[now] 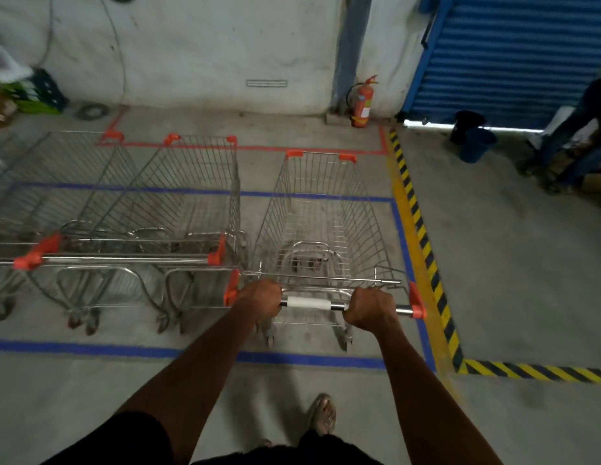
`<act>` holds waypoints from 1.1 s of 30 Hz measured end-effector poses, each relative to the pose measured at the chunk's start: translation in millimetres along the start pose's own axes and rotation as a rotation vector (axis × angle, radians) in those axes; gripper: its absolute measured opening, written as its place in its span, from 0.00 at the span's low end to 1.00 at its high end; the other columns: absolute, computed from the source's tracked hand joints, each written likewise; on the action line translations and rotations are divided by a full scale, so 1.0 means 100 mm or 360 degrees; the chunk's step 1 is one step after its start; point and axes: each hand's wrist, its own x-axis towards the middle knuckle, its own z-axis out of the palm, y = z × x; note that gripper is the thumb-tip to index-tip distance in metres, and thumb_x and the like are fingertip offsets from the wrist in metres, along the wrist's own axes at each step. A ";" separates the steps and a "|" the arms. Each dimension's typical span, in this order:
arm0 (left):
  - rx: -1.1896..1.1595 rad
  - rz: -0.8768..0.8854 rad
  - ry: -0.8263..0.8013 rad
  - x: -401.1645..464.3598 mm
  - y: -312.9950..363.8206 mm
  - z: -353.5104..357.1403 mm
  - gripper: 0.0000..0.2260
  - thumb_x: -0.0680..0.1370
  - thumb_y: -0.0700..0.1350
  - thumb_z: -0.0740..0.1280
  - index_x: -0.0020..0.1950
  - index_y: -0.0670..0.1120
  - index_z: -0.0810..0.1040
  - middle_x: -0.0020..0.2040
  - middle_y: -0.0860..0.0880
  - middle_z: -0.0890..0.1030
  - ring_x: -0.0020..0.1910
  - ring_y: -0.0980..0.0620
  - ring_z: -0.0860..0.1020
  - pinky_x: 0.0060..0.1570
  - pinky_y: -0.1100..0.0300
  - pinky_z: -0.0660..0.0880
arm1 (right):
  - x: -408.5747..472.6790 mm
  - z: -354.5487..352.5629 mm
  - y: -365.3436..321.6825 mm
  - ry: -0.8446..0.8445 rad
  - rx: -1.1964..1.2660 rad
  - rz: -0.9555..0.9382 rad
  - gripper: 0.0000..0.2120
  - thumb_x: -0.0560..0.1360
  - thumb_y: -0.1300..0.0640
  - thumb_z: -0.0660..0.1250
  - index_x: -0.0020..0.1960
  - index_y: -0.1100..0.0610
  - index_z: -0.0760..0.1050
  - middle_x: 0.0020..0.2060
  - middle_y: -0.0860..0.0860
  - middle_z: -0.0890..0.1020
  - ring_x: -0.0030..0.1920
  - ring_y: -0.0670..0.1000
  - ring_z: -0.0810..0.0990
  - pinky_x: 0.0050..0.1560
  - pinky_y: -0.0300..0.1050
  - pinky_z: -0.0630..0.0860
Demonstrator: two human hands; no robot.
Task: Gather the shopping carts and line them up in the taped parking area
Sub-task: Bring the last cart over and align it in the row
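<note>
My left hand [260, 298] and right hand [371, 305] both wrapped tight on cart handle [309, 303], frame centre; cart [322, 209] inside blue tape [292, 359], parked carts [151, 196] just left.

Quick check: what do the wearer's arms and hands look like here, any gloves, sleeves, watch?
Both forearms are bare: no sleeves, gloves, watch or bands visible. The left hand and right hand show no rings that I can make out. Dark clothing shows at the bottom edge.

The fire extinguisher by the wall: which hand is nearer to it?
Right. The right hand grips the cart handle almost straight below the fire extinguisher; the left hand grips the same handle further to the left.
</note>
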 end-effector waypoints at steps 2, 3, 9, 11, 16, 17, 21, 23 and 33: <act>0.0013 -0.0006 -0.0009 0.14 -0.05 -0.05 0.11 0.76 0.49 0.67 0.55 0.46 0.82 0.52 0.46 0.84 0.52 0.45 0.82 0.52 0.51 0.79 | 0.16 -0.03 0.01 0.0010 -0.0019 -0.0037 0.17 0.72 0.42 0.66 0.51 0.54 0.80 0.48 0.54 0.86 0.51 0.57 0.85 0.51 0.48 0.77; 0.0033 -0.0002 -0.0001 0.22 -0.08 -0.06 0.11 0.76 0.49 0.67 0.55 0.46 0.82 0.52 0.46 0.84 0.52 0.45 0.82 0.52 0.51 0.79 | 0.25 -0.05 0.01 0.0001 -0.0018 -0.0050 0.17 0.72 0.42 0.66 0.50 0.54 0.80 0.47 0.53 0.86 0.51 0.57 0.85 0.50 0.47 0.77; 0.0029 -0.0043 0.0042 0.52 -0.21 -0.17 0.12 0.76 0.50 0.67 0.55 0.45 0.83 0.49 0.45 0.85 0.50 0.42 0.83 0.49 0.50 0.80 | 0.62 -0.15 0.01 -0.0023 0.0020 -0.0086 0.18 0.71 0.41 0.65 0.50 0.53 0.80 0.47 0.52 0.86 0.49 0.56 0.85 0.49 0.47 0.77; 0.0012 -0.0034 0.0038 0.59 -0.25 -0.19 0.12 0.75 0.49 0.67 0.53 0.46 0.82 0.47 0.45 0.85 0.48 0.42 0.83 0.47 0.50 0.80 | 0.69 -0.16 0.02 -0.0026 -0.0007 -0.0085 0.18 0.71 0.41 0.65 0.51 0.53 0.80 0.48 0.52 0.86 0.50 0.56 0.85 0.50 0.47 0.77; -0.0007 -0.0029 0.0030 0.71 -0.35 -0.17 0.12 0.73 0.51 0.67 0.51 0.46 0.82 0.44 0.45 0.84 0.45 0.42 0.84 0.46 0.49 0.82 | 0.77 -0.15 -0.01 0.0035 -0.0067 -0.0063 0.19 0.71 0.40 0.65 0.51 0.54 0.80 0.47 0.53 0.86 0.50 0.57 0.85 0.50 0.48 0.77; 0.0005 -0.0015 0.0037 0.72 -0.36 -0.17 0.12 0.74 0.51 0.68 0.52 0.46 0.82 0.44 0.45 0.84 0.44 0.42 0.84 0.45 0.50 0.81 | 0.76 -0.16 -0.04 0.0048 -0.0070 -0.0065 0.19 0.71 0.40 0.63 0.50 0.54 0.80 0.46 0.54 0.86 0.49 0.58 0.85 0.49 0.48 0.78; 0.0038 0.0020 0.0047 0.74 -0.41 -0.18 0.12 0.74 0.51 0.67 0.51 0.46 0.82 0.44 0.45 0.84 0.42 0.42 0.83 0.43 0.50 0.82 | 0.80 -0.16 -0.09 0.0122 -0.0006 -0.0080 0.24 0.68 0.37 0.57 0.43 0.56 0.79 0.37 0.55 0.84 0.40 0.60 0.85 0.41 0.49 0.78; 0.0015 0.0019 0.0049 0.75 -0.46 -0.17 0.11 0.74 0.50 0.67 0.51 0.45 0.82 0.44 0.45 0.84 0.42 0.43 0.83 0.43 0.51 0.82 | 0.83 -0.18 -0.12 0.0081 -0.0082 -0.0071 0.20 0.72 0.39 0.62 0.47 0.55 0.79 0.42 0.53 0.85 0.45 0.57 0.85 0.45 0.48 0.78; -0.0106 -0.0011 0.0068 0.73 -0.51 -0.12 0.10 0.74 0.51 0.68 0.51 0.48 0.81 0.46 0.46 0.83 0.44 0.44 0.83 0.44 0.51 0.82 | 0.83 -0.12 -0.16 0.0038 -0.0109 -0.0059 0.22 0.70 0.37 0.61 0.47 0.55 0.79 0.43 0.53 0.85 0.45 0.57 0.85 0.46 0.47 0.77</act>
